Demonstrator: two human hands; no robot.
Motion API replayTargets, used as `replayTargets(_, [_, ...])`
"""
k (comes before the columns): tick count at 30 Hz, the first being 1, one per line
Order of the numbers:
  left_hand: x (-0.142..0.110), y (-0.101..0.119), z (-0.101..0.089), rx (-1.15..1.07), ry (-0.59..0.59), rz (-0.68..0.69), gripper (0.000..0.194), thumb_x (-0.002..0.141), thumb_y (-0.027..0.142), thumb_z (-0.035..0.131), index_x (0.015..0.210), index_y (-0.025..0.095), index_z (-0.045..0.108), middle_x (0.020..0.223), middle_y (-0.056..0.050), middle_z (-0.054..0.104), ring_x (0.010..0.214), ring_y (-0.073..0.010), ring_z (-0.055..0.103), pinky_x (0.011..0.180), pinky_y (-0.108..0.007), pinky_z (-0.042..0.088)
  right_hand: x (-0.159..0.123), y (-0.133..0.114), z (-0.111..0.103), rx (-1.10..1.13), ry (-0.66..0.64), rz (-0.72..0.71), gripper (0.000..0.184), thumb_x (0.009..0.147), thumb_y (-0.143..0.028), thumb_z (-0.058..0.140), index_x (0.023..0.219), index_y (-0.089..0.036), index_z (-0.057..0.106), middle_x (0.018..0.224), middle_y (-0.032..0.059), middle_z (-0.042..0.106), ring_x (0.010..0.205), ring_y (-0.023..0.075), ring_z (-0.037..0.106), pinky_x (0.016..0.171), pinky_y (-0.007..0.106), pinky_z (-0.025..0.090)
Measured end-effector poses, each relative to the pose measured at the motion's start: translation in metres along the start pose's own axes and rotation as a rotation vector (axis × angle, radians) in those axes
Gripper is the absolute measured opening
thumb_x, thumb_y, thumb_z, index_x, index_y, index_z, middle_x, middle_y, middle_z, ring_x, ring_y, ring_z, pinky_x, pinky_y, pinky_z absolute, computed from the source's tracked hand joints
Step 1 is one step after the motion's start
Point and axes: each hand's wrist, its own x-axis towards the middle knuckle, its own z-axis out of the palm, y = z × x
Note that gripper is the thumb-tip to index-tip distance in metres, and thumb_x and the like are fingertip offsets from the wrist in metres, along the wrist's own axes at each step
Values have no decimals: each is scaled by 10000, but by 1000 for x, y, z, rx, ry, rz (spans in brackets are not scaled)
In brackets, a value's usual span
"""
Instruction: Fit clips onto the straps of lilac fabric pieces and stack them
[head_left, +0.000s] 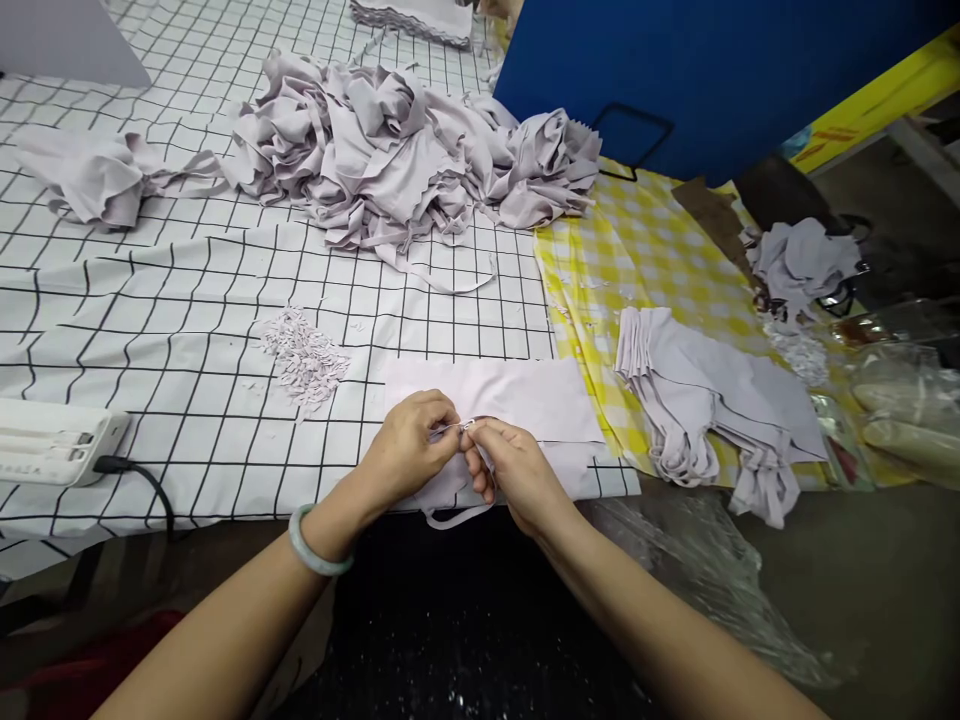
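Observation:
My left hand [411,443] and my right hand [517,468] meet fingertip to fingertip over a pale lilac fabric piece [510,390] at the table's front edge. A thin pale strip of fabric is pinched in my left fingers. The right fingers are curled closed beside it; something small and shiny shows at their tips, too small to name. Below the hands a narrow fabric strap [454,520] hangs over the edge. A heap of small fabric clippings [304,360] lies to the left of my hands.
A large pile of crumpled lilac fabric [390,150] lies at the back. At right, stacked fabric pieces [712,390] rest on a yellow checked cloth [600,270]. A white power bank [60,440] with a black cable stands at left. A blue panel [675,80] rises behind.

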Motion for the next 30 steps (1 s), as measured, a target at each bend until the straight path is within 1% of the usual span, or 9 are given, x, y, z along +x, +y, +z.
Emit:
replayTargets(7, [-1, -8, 7, 38, 74, 32, 139, 811, 55, 556, 752, 161, 624, 839, -39, 656, 757, -150, 594, 691, -287, 483, 3, -4, 2, 152, -100, 178, 153, 754, -310, 550, 669, -184, 564, 481, -55, 488, 356, 62, 376, 314, 171, 206])
replayTargets(9, [-3, -13, 12, 110, 119, 114, 142, 847, 68, 533, 795, 156, 631, 867, -60, 661, 790, -171, 596, 736, -320, 502, -4, -3, 1, 317, -166, 271, 164, 780, -320, 573, 685, -187, 554, 491, -57, 474, 390, 74, 416, 354, 179, 283])
replayTargets(13, [-17, -18, 14, 307, 103, 253, 143, 880, 119, 539, 964, 148, 651, 1017, -113, 682, 921, -238, 585, 826, -412, 503, -46, 19, -1, 503, -261, 226, 310, 839, -446, 664, 688, -192, 570, 549, -32, 518, 604, 138, 596, 706, 291, 529])
replayTargets(16, [-35, -14, -1, 409, 9, 282, 283, 885, 213, 583, 1159, 155, 626, 1224, -140, 643, 1094, -299, 549, 928, -491, 466, -79, 43, -11, 439, -287, 160, 311, 843, -479, 684, 764, -180, 654, 787, 49, 670, 871, 194, 655, 967, 366, 479])
replayTargets(18, [-42, -12, -18, 407, -6, 289, 334, 886, 241, 582, 1210, 165, 607, 1251, -137, 629, 1135, -298, 541, 973, -498, 444, -86, 52, -30, 338, -154, 95, 313, 822, -488, 705, 942, -200, 691, 1042, 79, 686, 1008, 225, 637, 1011, 399, 453])
replayTargets(21, [-30, -14, -44, 483, 158, 179, 245, 904, 260, 544, 1111, 176, 646, 1129, -131, 649, 1080, -293, 548, 951, -491, 435, -62, 44, -77, -6, 223, -152, 428, 772, -498, 735, 1114, -254, 651, 1081, 65, 659, 930, 233, 620, 913, 410, 480])
replayTargets(23, [-7, -15, -56, 642, 240, 40, 226, 877, 313, 588, 1036, 171, 663, 1104, -148, 634, 1074, -333, 512, 930, -520, 408, -28, 24, -110, -322, 442, -406, 368, 784, -496, 686, 1040, -234, 652, 954, 58, 643, 850, 231, 583, 859, 404, 470])
replayTargets(26, [32, -15, -63, 797, 97, -91, 286, 738, 359, 731, 936, 164, 663, 1056, -145, 622, 1042, -355, 487, 909, -512, 383, 28, -9, -140, -720, 609, -548, 253, 755, -441, 663, 850, -211, 615, 849, 59, 605, 821, 242, 550, 857, 421, 441])
replayTargets(30, [65, -10, -68, 713, -183, -151, 136, 639, 213, 742, 659, 186, 611, 805, -77, 613, 915, -295, 509, 881, -456, 376, 66, -26, -142, -908, 523, -500, 208, 691, -367, 693, 672, -226, 541, 767, 34, 555, 764, 225, 524, 797, 390, 427])
